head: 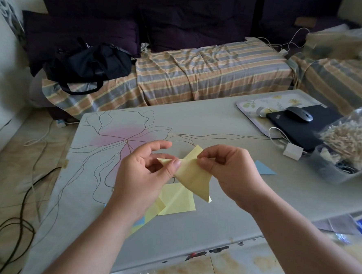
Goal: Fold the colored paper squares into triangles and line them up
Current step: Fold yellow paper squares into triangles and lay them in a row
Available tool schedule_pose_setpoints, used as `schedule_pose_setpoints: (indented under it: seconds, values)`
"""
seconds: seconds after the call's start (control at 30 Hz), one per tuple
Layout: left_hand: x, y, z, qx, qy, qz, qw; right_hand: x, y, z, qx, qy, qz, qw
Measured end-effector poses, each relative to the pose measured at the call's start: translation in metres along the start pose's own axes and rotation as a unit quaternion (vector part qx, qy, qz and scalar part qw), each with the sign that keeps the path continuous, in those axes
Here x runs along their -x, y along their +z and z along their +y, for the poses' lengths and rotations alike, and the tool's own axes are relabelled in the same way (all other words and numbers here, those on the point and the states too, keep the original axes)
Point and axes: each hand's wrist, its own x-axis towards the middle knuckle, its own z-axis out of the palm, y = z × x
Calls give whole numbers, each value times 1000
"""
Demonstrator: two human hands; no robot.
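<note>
The left hand (148, 173) pinches one corner of a pale yellow paper square (194, 178) between thumb and curled fingers, and the right hand (228, 171) pinches the opposite upper edge of the same sheet, so the paper hangs in the air between them, above the grey surface (223, 220) with its drawn flower lines. The sheet is bent over on itself, with one flap sticking up behind the right fingers and a pointed lower corner hanging down, but its edges do not look matched or creased flat, so I judge this fold to be only in the middle of being made. Directly beneath the hands, more pale yellow paper sheets (178, 202) lie loosely overlapped on the surface, and a bit of light blue paper (140, 222) peeks out from under them near the left forearm; whether those are folded or flat squares is hard to tell, though they seem to be the waiting stock. Off to the right, well apart from the pile, a single light blue folded paper triangle (263, 168) lies flat on the surface, partly hidden behind the right hand. That appears to be the only finished piece, so the row has barely begun: most of the folding, and nearly all the lining up, is left.
</note>
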Motion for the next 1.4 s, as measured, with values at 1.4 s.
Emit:
schedule_pose_setpoints:
  seconds: [1.4]
  values:
    - [-7,-4,0,104,-40,6,994,7,-2,-11,135,-101,57,984]
